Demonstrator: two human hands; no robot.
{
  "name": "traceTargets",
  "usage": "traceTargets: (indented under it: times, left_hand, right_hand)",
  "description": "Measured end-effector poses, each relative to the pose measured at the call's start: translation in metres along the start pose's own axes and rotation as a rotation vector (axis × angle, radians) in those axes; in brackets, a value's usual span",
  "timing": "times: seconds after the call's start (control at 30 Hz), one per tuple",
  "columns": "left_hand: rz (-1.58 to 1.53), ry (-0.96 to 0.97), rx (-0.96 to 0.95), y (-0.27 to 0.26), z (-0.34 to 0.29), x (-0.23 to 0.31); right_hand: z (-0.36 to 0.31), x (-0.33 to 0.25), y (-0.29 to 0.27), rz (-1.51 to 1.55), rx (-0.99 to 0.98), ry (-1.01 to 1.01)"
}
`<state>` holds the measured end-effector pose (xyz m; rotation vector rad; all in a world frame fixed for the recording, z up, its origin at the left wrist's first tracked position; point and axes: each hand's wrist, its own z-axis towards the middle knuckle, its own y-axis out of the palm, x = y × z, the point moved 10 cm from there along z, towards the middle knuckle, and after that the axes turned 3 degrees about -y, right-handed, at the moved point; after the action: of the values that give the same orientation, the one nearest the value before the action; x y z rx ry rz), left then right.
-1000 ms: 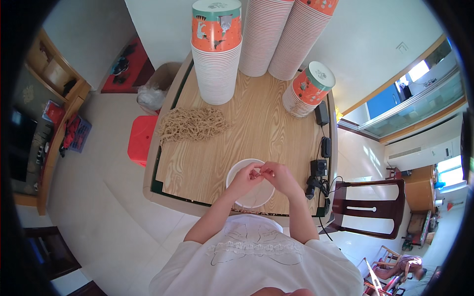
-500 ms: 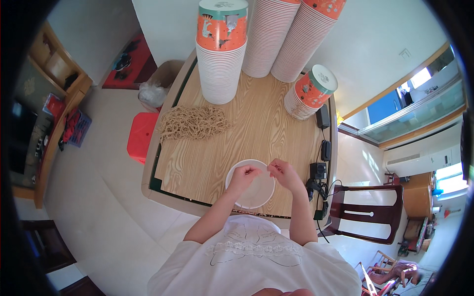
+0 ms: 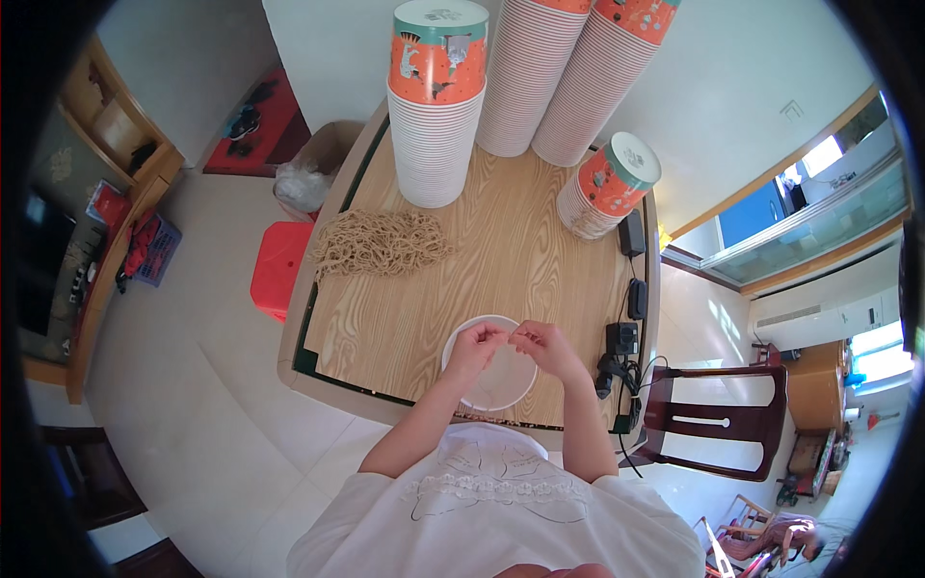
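Observation:
A white round paper tub point(image 3: 491, 389) stands with its opening up near the front edge of the wooden table point(image 3: 520, 260). Over its far rim, my left hand point(image 3: 474, 351) and my right hand point(image 3: 545, 349) meet with fingertips close together. Both sets of fingers are closed in a pinch; whatever lies between them is too small to make out. Farther off, a loose heap of tan cord point(image 3: 382, 243) rests on the left of the tabletop.
A tall stack of tubs point(image 3: 438, 135) rises behind the cord, with two taller stacks point(image 3: 525, 96) farther back. One short stack point(image 3: 607, 188) stands at right. Black power adapters point(image 3: 622, 337) and cables line the right edge. A red stool point(image 3: 279, 265) and dark chair point(image 3: 718, 421) flank the table.
My right hand has moved left, so its fingertips now come close to those of my left hand. The whole view has shifted slightly; the tub and stacks stay in place.

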<state>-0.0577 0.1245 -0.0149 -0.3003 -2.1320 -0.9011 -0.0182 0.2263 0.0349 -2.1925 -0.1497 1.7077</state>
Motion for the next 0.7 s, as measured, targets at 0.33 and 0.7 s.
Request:
traceTargets:
  times: [0.33, 0.7]
  left_hand:
    - [0.493, 0.247, 0.070, -0.005, 0.011, 0.000]
    - [-0.140, -0.143, 0.170, -0.023, 0.024, -0.055]
  right_hand:
    - [0.005, 0.013, -0.007, -0.270, 0.094, 0.068]
    - [0.018, 0.006, -0.016, -0.403, 0.250, -0.097]
